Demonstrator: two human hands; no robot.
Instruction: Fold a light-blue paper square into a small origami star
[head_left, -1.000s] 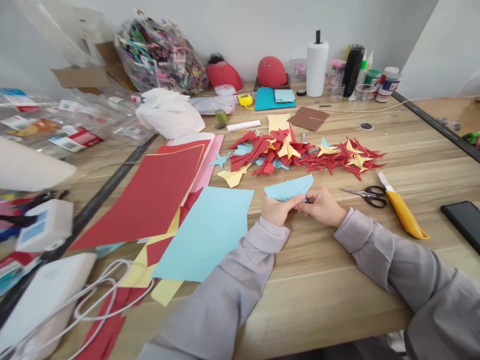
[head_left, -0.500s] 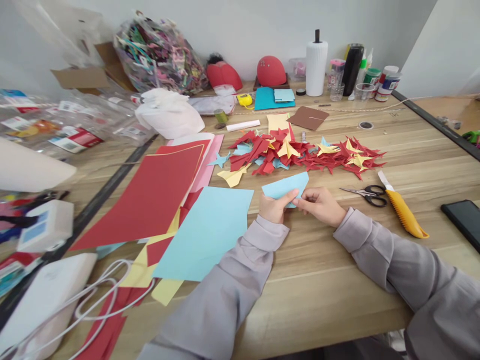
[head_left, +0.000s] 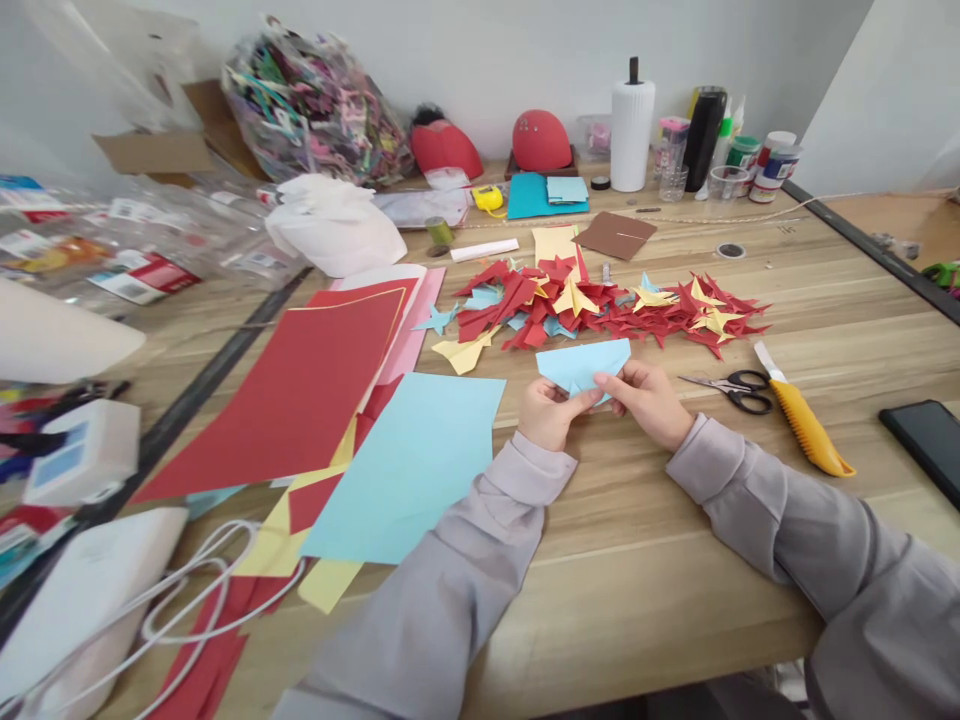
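Observation:
A folded piece of light blue paper (head_left: 581, 362) is held up between both hands, its long straight edge at the top. My left hand (head_left: 551, 412) pinches its lower left part, thumb across the front. At the lower right, my right hand (head_left: 646, 400) grips it with the thumb on the front and fingers curled behind. Just beyond the hands lies a heap of cut red, yellow and blue paper shapes (head_left: 517, 308). A large light blue sheet (head_left: 412, 465) rests to the left of my left hand.
Black-handled scissors (head_left: 739, 388) and a yellow-handled knife (head_left: 810, 425) lie right of my right hand, with a black phone (head_left: 930, 445) farther right. Red sheets (head_left: 300, 385) and a white cable (head_left: 210, 600) are on the left. A white bottle (head_left: 632, 135) stands at the back.
The folded blue paper has turned so its top edge is nearly level and moved slightly right. My right thumb has moved up onto its front.

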